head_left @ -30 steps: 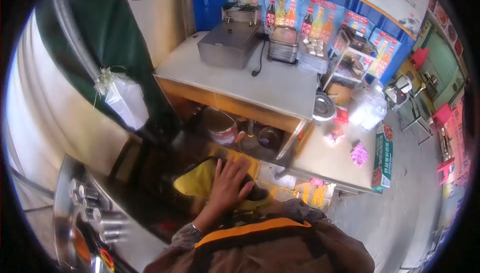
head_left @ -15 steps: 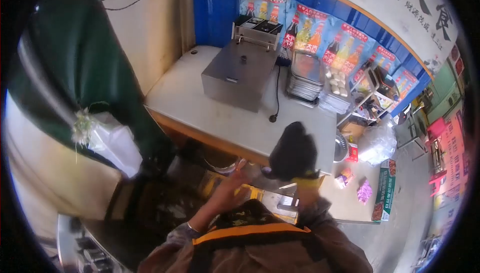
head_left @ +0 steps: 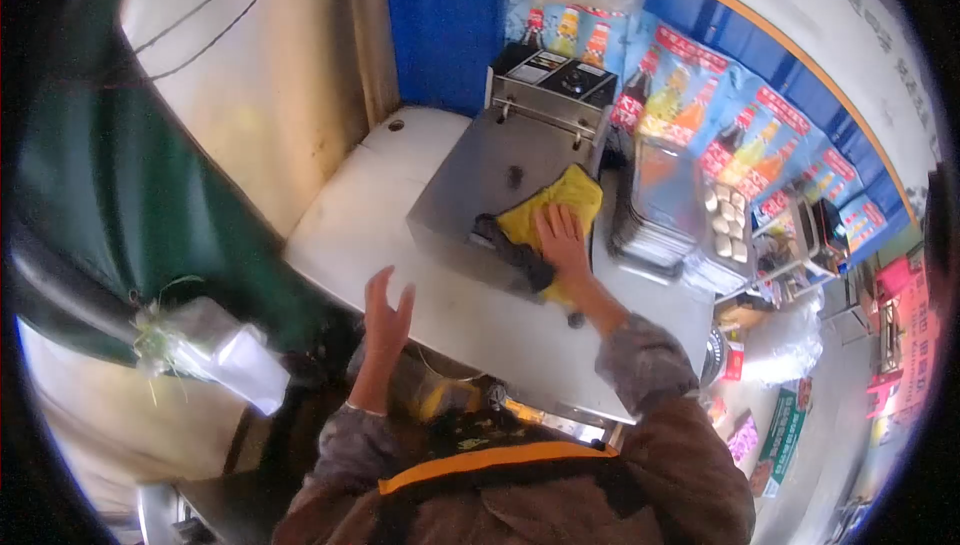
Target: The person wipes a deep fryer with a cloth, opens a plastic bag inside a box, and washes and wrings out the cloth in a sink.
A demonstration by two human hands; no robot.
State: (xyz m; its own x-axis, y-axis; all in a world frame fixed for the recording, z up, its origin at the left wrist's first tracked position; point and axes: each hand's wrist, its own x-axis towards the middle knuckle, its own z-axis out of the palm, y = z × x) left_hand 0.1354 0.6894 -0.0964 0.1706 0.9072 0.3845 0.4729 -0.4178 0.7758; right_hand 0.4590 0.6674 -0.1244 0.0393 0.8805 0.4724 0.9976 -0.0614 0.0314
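My right hand (head_left: 562, 242) holds a yellow and dark cloth (head_left: 548, 207) pressed against the lid of a steel countertop deep fryer (head_left: 470, 180). Its fingers lie extended over the cloth, whose dark part hangs over the fryer's front edge. Raised in front of the counter (head_left: 440, 310), my left hand (head_left: 388, 310) has its fingers apart and nothing in them. The fryer's control box (head_left: 555, 85) sits at its back, behind the shut lid.
A stack of metal trays (head_left: 655, 215) stands right of the fryer, beside a tray of pale round pieces (head_left: 725, 220). Farther right is a rack (head_left: 800, 235) with items. A white packet (head_left: 240, 360) hangs by the green curtain (head_left: 130, 175) at left.
My right hand has carried the cloth from the counter's front edge up onto the fryer lid. My left hand has risen from below the counter edge. The view has shifted.
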